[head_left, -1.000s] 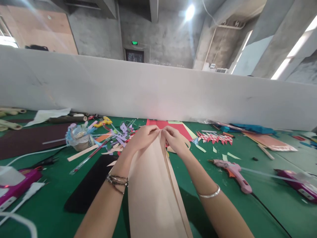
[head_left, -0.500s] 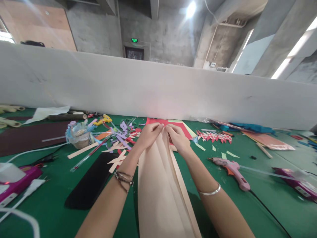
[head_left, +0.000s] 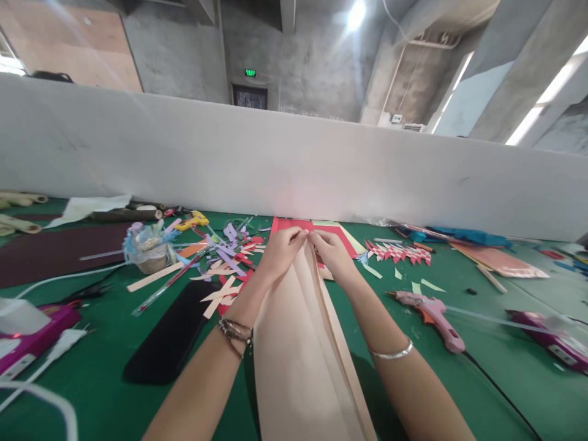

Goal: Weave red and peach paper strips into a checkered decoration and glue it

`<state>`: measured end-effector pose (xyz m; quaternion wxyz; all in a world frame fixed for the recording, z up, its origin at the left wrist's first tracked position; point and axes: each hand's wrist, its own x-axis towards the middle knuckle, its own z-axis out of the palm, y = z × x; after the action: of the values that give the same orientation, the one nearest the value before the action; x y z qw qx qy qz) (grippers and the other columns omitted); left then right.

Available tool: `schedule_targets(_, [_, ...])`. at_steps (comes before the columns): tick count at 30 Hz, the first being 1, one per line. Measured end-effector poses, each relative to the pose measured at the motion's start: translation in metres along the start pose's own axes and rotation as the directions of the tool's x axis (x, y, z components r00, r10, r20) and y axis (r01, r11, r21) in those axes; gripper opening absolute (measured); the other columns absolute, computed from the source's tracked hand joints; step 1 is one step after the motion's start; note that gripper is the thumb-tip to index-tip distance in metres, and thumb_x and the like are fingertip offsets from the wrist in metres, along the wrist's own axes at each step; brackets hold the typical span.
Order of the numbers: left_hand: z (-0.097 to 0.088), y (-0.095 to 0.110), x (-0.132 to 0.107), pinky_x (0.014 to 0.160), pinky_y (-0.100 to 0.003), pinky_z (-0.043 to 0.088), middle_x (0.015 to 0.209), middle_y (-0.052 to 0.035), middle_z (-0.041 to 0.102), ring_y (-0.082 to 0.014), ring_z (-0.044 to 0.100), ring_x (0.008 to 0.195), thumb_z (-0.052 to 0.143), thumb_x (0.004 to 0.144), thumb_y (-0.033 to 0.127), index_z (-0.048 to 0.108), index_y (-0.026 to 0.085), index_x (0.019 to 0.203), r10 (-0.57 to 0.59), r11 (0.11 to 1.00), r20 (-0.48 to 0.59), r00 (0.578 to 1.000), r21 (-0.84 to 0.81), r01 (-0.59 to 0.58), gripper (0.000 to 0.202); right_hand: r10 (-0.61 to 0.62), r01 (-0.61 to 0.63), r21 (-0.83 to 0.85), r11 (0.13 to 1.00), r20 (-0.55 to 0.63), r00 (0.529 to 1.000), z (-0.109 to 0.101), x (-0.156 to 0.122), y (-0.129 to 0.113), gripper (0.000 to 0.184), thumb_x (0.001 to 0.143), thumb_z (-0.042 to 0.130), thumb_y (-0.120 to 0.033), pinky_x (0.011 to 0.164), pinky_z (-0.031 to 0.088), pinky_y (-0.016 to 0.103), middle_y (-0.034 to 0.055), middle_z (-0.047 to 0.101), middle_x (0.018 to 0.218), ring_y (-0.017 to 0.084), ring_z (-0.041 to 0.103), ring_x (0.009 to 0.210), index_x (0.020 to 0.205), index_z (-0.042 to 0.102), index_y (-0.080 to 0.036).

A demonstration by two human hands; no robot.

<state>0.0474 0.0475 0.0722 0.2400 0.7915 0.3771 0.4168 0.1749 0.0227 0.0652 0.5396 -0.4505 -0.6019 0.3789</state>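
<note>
A long sheet of beige paper [head_left: 294, 343], folded lengthwise, stretches from the near edge of the view to my fingers. My left hand [head_left: 282, 252] pinches its far end from the left. From the other side my right hand [head_left: 333, 254] grips the same end, fingertips close to those of the left. A crease runs down the sheet, and its right edge stands up as a flap. Behind the hands lies red paper [head_left: 342, 236], partly covered by them. The exact fold between my fingertips is hidden.
Right of my arm lies a pink glue gun [head_left: 432, 312]; a purple power strip [head_left: 551, 337] is beyond it. A black flat piece [head_left: 169, 337], paper strips [head_left: 225, 251] and a yellow glue gun [head_left: 193, 220] are on the left. A white partition [head_left: 294, 165] stands behind.
Both hands keep their pinch on the paper's far end, with fingertips shifted very slightly right. My left forearm has moved a little to the right; the paper stays nearly the same.
</note>
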Motion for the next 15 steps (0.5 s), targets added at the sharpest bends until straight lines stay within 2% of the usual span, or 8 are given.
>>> schedule_targets(5, [0.0003, 0.0025, -0.0008, 0.052, -0.024, 0.024, 0.055, 0.0041, 0.033, -0.0103, 0.035, 0.054, 0.037, 0.083, 0.038, 0.034, 0.018, 0.057, -0.051, 0.994, -0.026, 0.998, 0.095, 0.053, 0.032, 0.010, -0.012, -0.074, 0.997, -0.031, 0.999, 0.0039, -0.0009, -0.0005, 0.028, 0.073, 0.044, -0.037, 0.042, 0.015, 0.021, -0.0076, 0.024, 0.049, 0.006, 0.020, 0.044, 0.054, 0.032, -0.020])
schedule_targets(9, [0.0011, 0.0032, -0.0016, 0.051, -0.024, 0.023, 0.054, 0.0043, 0.032, -0.0100, 0.034, 0.053, 0.037, 0.083, 0.036, 0.034, 0.018, 0.057, -0.027, 0.993, -0.049, 0.998, 0.112, 0.032, 0.032, 0.008, -0.014, -0.095, 0.995, -0.065, 0.998, 0.0050, -0.0012, 0.0000, 0.027, 0.072, 0.044, -0.035, 0.042, 0.014, 0.021, -0.0073, 0.022, 0.050, 0.006, 0.021, 0.045, 0.053, 0.030, -0.020])
schedule_targets(12, [0.0016, 0.0020, -0.0012, 0.051, -0.024, 0.024, 0.054, 0.0045, 0.033, -0.0099, 0.034, 0.053, 0.037, 0.084, 0.038, 0.038, 0.018, 0.059, 0.014, 0.996, -0.051, 0.999, 0.089, -0.009, 0.032, 0.011, -0.013, -0.032, 0.999, -0.074, 0.997, 0.0042, -0.0004, 0.0021, 0.029, 0.070, 0.046, -0.035, 0.041, 0.014, 0.020, -0.0077, 0.021, 0.050, 0.005, 0.019, 0.045, 0.053, 0.028, -0.021])
schedule_targets(15, [0.0004, 0.0012, -0.0004, 0.052, -0.023, 0.025, 0.054, 0.0045, 0.034, -0.0100, 0.036, 0.054, 0.037, 0.084, 0.039, 0.039, 0.018, 0.059, 0.029, 0.997, -0.045, 0.999, 0.078, -0.025, 0.033, 0.087, -0.081, 0.088, 0.993, -0.069, 0.994, 0.0044, -0.0005, 0.0023, 0.029, 0.068, 0.049, -0.037, 0.041, 0.016, 0.020, -0.0085, 0.022, 0.048, 0.005, 0.019, 0.043, 0.054, 0.030, -0.021])
